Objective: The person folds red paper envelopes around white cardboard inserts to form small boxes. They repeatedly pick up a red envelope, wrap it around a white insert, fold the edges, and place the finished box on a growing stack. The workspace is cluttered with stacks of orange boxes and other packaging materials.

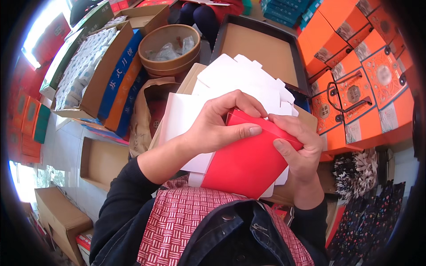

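Nearest my camera lie a dark denim jacket and a red-and-white basket-patterned apron. Just beyond, the smooth red cardboard piece slants away rightward between 2 hands: left hand pinching its far edge, right hand gripping its far-right corner; neither is nearer.

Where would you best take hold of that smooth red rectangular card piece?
Probably by both long edges of the red card piece, near the patterned red cloth apron, coming from left and right: its face looks flat, offering nothing to pinch, and the left hand and right hand occupy its far end.
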### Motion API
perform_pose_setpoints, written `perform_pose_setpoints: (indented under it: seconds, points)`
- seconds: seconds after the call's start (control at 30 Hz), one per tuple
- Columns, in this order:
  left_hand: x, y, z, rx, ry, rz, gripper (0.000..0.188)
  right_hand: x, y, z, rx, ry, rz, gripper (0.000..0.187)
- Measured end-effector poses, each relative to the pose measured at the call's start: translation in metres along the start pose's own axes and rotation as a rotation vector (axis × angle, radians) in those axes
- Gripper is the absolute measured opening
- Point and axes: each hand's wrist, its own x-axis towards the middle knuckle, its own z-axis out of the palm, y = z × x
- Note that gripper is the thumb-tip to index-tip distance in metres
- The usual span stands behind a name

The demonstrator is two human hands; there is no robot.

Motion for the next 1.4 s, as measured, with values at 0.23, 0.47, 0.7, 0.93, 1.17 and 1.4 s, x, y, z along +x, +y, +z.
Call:
perform_pose_setpoints:
  seconds: [0.23,0.47,0.7,0.93,1.17,1.4]
  points:
    - [0.003,0.01,0.007,0.203,0.035,0.026,0.027,0.012,-0.009,-0.013,0.149,-0.052,0.254,0.023]
    - [0.007,0.012,0.009,0.394,-0.004,0.083,0.024,0.019,-0.007,-0.009,0.129,-0.001,0.371,0.017]
    - [0.002,0.003,0.005,0.297,0.04,0.022,0.024,0.007,-0.002,-0.002,-0.068,-0.072,0.085,0.023]
    - [0.003,-0.001,-0.001,-0.347,0.108,-0.008,0.04,-0.009,0.004,-0.004,0.03,-0.018,0.069,0.024]
    - [0.0,-0.036,-0.019,-0.687,-0.142,-0.034,0.03,-0.006,0.004,-0.002,0.044,0.012,0.01,0.019]
    - [-0.001,-0.038,-0.01,-0.785,-0.138,0.01,0.025,-0.013,-0.001,0.011,0.049,0.178,-0.004,0.016]
